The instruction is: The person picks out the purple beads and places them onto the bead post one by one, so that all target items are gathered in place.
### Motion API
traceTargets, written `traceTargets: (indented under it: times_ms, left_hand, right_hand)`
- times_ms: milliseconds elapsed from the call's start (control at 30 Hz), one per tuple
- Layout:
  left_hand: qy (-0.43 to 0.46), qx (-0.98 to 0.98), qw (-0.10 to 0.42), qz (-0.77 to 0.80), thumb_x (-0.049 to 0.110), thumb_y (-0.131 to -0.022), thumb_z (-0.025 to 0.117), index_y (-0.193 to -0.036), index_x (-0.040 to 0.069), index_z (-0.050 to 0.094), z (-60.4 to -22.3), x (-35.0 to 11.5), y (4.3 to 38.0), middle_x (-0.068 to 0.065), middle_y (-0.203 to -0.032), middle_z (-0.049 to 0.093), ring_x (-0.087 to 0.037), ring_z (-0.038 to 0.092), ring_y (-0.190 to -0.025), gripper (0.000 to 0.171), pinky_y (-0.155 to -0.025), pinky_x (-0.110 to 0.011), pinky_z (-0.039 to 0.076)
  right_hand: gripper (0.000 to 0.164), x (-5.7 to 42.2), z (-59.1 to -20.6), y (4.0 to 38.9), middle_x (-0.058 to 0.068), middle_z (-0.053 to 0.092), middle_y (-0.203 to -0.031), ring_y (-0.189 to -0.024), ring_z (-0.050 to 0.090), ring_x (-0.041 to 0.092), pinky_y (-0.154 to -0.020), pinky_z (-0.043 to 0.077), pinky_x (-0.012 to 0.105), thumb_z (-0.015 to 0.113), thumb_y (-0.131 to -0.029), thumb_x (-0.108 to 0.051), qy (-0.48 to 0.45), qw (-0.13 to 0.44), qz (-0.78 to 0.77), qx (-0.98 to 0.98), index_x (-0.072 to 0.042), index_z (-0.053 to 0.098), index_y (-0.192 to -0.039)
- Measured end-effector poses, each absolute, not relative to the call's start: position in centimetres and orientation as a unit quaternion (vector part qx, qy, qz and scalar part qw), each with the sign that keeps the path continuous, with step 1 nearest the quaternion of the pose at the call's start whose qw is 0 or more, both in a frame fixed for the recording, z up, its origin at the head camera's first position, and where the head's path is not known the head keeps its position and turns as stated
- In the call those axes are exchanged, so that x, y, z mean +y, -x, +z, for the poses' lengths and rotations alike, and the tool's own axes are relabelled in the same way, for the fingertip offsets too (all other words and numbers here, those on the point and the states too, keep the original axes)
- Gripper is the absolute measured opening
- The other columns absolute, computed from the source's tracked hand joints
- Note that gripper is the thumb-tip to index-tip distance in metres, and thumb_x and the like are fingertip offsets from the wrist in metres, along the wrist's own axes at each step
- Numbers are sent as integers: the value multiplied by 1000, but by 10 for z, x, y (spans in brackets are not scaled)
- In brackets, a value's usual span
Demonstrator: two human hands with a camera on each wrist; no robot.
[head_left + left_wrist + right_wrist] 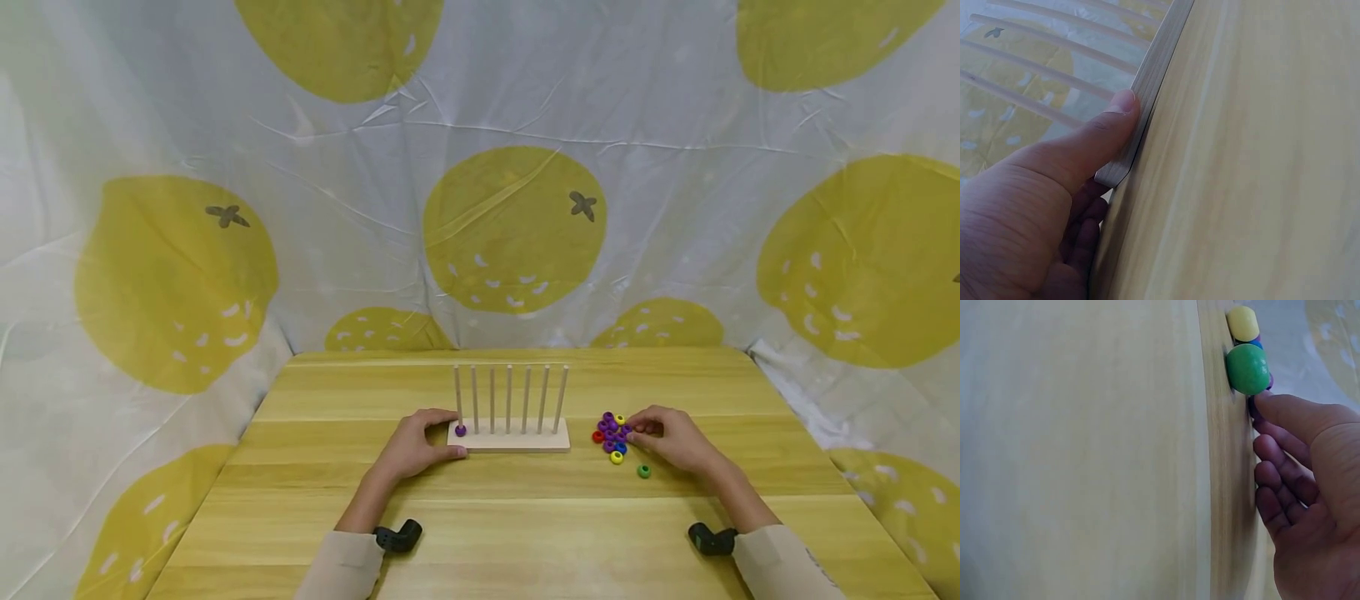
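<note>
A pale wooden peg stand (517,441) with several upright pegs is on the table. My left hand (414,446) grips its left end, thumb along the front edge and fingers behind; in the left wrist view the thumb (1100,140) presses the edge of the base. One purple bead (461,431) sits at the foot of the leftmost peg. To the right of the stand, my right hand (671,437) pinches a purple bead (627,430) at the edge of a bead pile. In the right wrist view the green bead (1248,369) partly hides those fingertips.
The pile also holds more purple beads, a red bead (597,437), a blue bead (621,448) and yellow beads (617,457). A green bead lies apart, nearer me. Behind the wooden table (525,533) hangs a cloth (360,208) printed with yellow fruit.
</note>
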State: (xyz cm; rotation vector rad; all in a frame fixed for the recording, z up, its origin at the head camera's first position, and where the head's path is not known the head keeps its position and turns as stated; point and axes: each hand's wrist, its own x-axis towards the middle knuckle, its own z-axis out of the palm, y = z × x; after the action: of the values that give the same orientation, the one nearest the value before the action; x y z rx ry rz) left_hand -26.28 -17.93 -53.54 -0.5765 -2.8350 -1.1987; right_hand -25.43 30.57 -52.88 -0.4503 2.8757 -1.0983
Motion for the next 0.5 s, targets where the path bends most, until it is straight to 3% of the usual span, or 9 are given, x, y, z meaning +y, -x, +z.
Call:
traceTargets:
  times_ms: [500]
  left_hand:
    - [178,-904,9,-389,50,-74,91,-130,20,72,-535,-179,262,-2,-135,69,-30,57,-135,67,-116,-52,43]
  right_hand:
    - [20,306,-528,252,-1,69,-98,-85,59,10,-74,52,22,74,-97,-23,133,16,-349,928,-10,76,-113]
